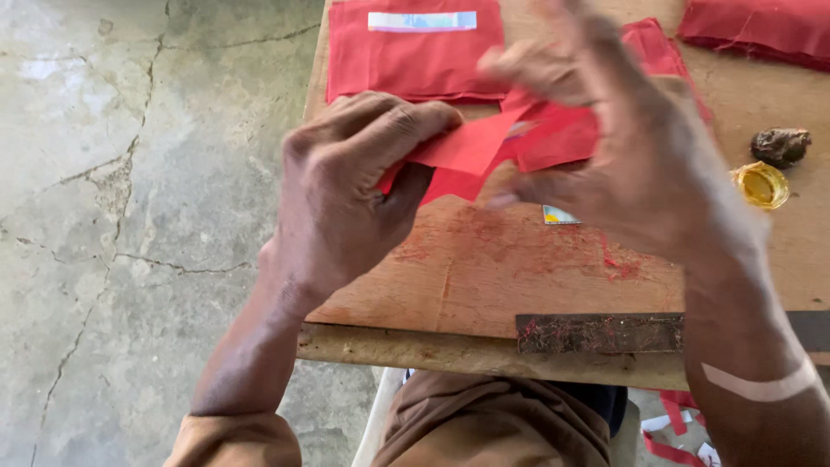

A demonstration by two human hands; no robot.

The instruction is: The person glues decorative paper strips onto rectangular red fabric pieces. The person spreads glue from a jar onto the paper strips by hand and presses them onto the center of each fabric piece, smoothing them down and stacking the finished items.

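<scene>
We start at our left hand (346, 186), curled into a loose fist with thumb and forefinger pinching the near-left end of a thin, folded piece of bright red paper (484, 147). Our right hand (622, 156) is blurred; its fingers are spread and arched over the paper's other end, and we cannot tell whether they actually grip it. The paper hangs just above the worn wooden board (484, 277), over its middle.

The sheet looks very light and limp, creasing readily and likely to tear if tugged, so we judge it best taken by its folded edges between fingertips, with gentle pressure.

On the board, a flat stack of red paper pieces with a pale striped band (406, 52) lies at the far-left corner, and more red sheets (761, 30) at the far-right. A small yellow round lid (761, 183) and a dark lump (781, 145) sit near the right edge. A dark metal ruler (596, 333) lies along the near edge.
</scene>
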